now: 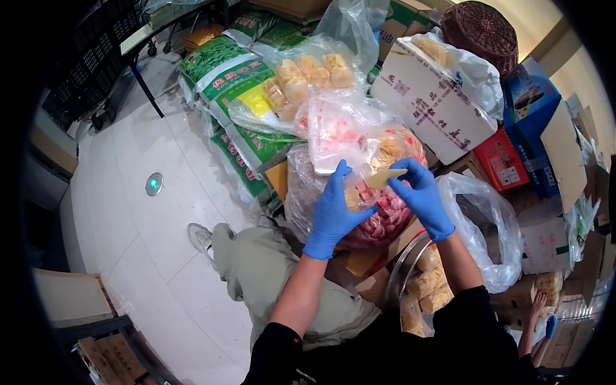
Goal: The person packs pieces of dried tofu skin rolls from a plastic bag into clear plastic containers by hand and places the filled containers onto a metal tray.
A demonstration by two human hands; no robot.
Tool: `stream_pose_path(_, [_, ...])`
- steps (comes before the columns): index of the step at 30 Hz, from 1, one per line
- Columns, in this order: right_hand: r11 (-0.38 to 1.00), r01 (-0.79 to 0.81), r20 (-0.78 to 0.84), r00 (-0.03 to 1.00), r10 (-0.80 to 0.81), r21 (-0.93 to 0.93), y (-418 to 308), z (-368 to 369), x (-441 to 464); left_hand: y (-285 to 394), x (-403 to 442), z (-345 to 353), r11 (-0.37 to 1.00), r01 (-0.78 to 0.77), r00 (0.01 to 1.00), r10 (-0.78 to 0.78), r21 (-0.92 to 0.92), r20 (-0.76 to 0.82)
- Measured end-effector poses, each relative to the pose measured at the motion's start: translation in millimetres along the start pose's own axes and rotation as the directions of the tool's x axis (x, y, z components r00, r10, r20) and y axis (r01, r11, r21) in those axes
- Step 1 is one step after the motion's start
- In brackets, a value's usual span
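My left hand (pixel 338 210), in a blue glove, holds a small clear plastic bag (pixel 356 192) between thumb and fingers. To its right, my right hand (pixel 420 196), gloved too, pinches a flat pale yellow piece (pixel 385 178) just above the bag's mouth. Below both hands lies a large clear bag of pink-red pieces (pixel 386 221). Behind them, a clear bag with red print (pixel 333 131) rests beside a bag of yellowish pieces (pixel 393 146).
Green sacks (pixel 240 96) are stacked behind, with packed yellow rolls (pixel 314 74) on top. A white box (pixel 430 99) stands back right. Near my right forearm is a metal bowl (pixel 396 279) of wrapped rolls. Another person's hand (pixel 539 306) shows at the lower right.
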State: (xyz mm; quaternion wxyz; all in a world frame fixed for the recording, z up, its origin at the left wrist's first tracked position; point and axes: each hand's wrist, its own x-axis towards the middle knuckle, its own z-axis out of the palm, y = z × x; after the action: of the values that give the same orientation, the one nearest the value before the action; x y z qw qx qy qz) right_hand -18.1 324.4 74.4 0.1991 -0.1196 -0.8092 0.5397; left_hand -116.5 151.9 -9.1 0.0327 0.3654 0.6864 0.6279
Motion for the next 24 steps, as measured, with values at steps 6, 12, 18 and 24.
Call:
stream_pose_path(6, [0.848,0.11,0.018,0.993,-0.118,-0.519,-13.6,31.7,-1.3,-2.8,2.5,3.2,0.989,-0.103,0.993,0.108,0.102,-0.051])
stream_pose_path(12, [0.812,-0.037,-0.002,0.999,0.044,-0.583,-31.3,47.5,4.0,-4.6,2.7,2.2,0.964,-0.147,0.984,0.166,0.223,-0.069])
stream_pose_path(18, [0.858,0.049,0.03,0.999,-0.039,-0.511,-23.7,48.3,2.0,-3.9,0.2,-1.7,0.976,-0.137,0.984,0.154,0.172,-0.092])
stream_pose_path(24, [0.814,0.351,0.226,0.935,-0.275,-0.463,-33.4,49.5,-5.3,-5.5,-0.2,-3.8,0.986,-0.139,0.982,0.149,0.087,-0.112])
